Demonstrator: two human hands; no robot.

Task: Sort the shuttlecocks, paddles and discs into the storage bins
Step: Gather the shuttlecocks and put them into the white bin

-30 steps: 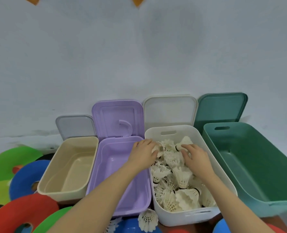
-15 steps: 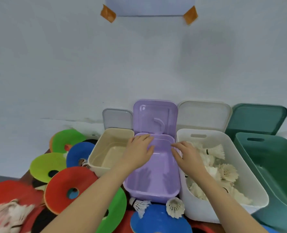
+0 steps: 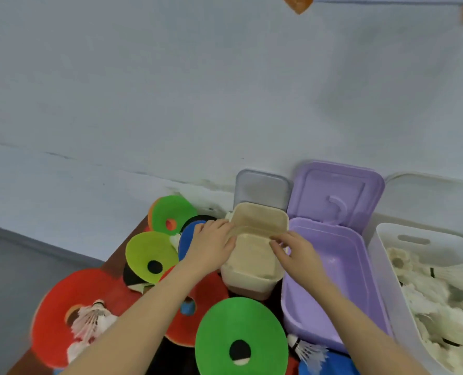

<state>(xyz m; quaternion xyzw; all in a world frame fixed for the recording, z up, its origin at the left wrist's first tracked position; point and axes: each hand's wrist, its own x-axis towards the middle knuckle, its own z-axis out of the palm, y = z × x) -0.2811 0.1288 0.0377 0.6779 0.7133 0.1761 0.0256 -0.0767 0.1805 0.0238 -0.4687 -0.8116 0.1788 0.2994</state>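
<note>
A: Both hands are over the beige bin point(image 3: 254, 269) — left hand point(image 3: 211, 246) lies with straight fingers at its left rim, right hand point(image 3: 295, 253) at its right rim, fingers loosely curled, holding nothing

B: Then reach left for the discs point(image 3: 151, 255) and the loose shuttlecock point(image 3: 93, 318) — the rest lie in the white bin point(image 3: 382, 266)

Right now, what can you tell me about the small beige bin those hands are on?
The beige bin is a small rectangular tub of smooth, plastic-looking material with rounded corners and a rolled rim. It stands upright and open, with nothing visible inside. A grey lid leans on the wall behind it. It sits left of the purple bin, beside the coloured discs. The left hand rests on its left rim; the right hand touches its right rim.
</note>
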